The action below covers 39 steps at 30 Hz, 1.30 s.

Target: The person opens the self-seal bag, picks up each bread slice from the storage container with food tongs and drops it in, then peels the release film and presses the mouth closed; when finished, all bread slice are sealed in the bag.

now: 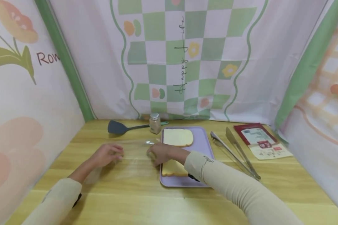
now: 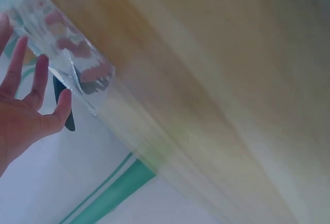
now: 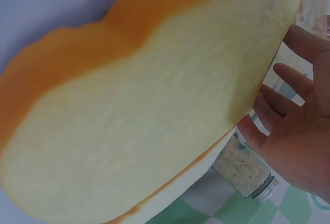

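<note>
A clear, glossy plastic sheet (image 1: 135, 161) lies on the table between my hands; its shiny edge (image 2: 95, 74) shows in the left wrist view. My left hand (image 1: 108, 154) hovers at its left side, fingers spread beside the plastic. My right hand (image 1: 161, 153) is at the left rim of a lilac tray (image 1: 204, 147), over the plastic's right side. In the right wrist view its fingers (image 3: 289, 105) are loosely bent beside a bread slice (image 3: 124, 100). Two bread slices are on the tray, one at the back (image 1: 178, 137), the other, in front (image 1: 173, 168), partly under my right forearm.
Behind the plastic lie a dark spatula (image 1: 117, 128) and a glass shaker (image 1: 155, 123) with a silver lid. Right of the tray are metal tongs (image 1: 231, 151), a knife (image 1: 240, 150) and a red-and-cream packet (image 1: 260, 139). Printed curtains border the table's back and sides.
</note>
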Available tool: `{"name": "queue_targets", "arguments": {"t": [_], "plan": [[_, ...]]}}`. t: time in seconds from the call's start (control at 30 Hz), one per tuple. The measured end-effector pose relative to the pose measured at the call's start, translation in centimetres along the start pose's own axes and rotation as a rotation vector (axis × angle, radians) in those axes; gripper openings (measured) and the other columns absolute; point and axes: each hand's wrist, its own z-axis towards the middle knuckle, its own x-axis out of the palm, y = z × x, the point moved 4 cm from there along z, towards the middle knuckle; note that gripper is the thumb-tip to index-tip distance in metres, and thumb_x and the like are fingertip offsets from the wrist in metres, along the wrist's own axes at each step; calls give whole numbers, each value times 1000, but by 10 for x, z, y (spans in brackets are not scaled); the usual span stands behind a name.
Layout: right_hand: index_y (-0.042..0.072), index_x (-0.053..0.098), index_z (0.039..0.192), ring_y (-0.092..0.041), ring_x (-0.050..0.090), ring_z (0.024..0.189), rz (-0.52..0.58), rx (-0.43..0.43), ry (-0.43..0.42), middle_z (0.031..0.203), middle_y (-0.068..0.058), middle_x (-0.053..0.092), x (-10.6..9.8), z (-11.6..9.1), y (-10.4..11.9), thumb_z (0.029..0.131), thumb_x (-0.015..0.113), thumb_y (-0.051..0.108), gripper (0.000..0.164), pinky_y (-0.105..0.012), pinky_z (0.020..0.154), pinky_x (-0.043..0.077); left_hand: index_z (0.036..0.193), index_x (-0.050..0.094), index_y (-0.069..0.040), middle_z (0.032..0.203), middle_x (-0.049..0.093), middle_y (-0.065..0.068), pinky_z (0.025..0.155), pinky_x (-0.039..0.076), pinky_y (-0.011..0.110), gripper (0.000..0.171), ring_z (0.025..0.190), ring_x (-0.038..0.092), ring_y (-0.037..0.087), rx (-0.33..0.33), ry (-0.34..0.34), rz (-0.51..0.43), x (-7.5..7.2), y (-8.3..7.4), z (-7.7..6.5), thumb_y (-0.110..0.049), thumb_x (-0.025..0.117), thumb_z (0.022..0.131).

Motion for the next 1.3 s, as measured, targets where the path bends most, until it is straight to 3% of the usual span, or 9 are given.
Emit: {"name": "queue_targets", "arguments": {"t": [0.17,0.43,0.53,0.73,1.0,1.3], "plan": [[8,65,127,-17,62,97,22,13,10,116,-4,67,1,-1,0,79,84,22,53,-28,90,52,95,78,-5,112,72,15,97,49,55,14,109,64,38,-13,-17,27,1,-1,2,-11,80,82],[8,61,133,-21,58,120,14,-1,4,132,-6,63,0,-1,0,80,83,22,59,-29,104,45,90,77,0,108,72,18,96,50,54,13,105,66,39,-11,-119,-52,-5,-7,0,0,81,77],[7,58,135,-22,57,119,6,4,0,132,-8,62,1,-1,0,82,82,29,63,-31,103,46,89,77,0,110,72,18,97,49,54,12,106,66,39,-15,-133,-65,-6,-8,0,0,81,78],[5,40,149,-32,44,135,34,80,-4,148,-20,44,3,-2,-1,90,67,54,81,-40,112,39,83,78,-3,114,70,20,95,51,50,8,109,65,39,-33,-173,-85,-10,-7,1,1,82,77],[9,24,157,-39,27,145,17,121,-12,159,-26,23,7,-1,4,85,67,64,100,-49,116,31,82,77,-3,116,69,21,98,46,57,8,111,63,42,-33,-201,-90,-14,-7,1,2,81,77],[16,17,159,-49,28,141,-13,182,8,161,-24,16,10,-3,10,78,75,62,110,-56,114,32,79,76,-3,119,67,24,105,39,61,7,117,58,46,-55,-200,-122,-19,-10,3,2,81,77]]}}
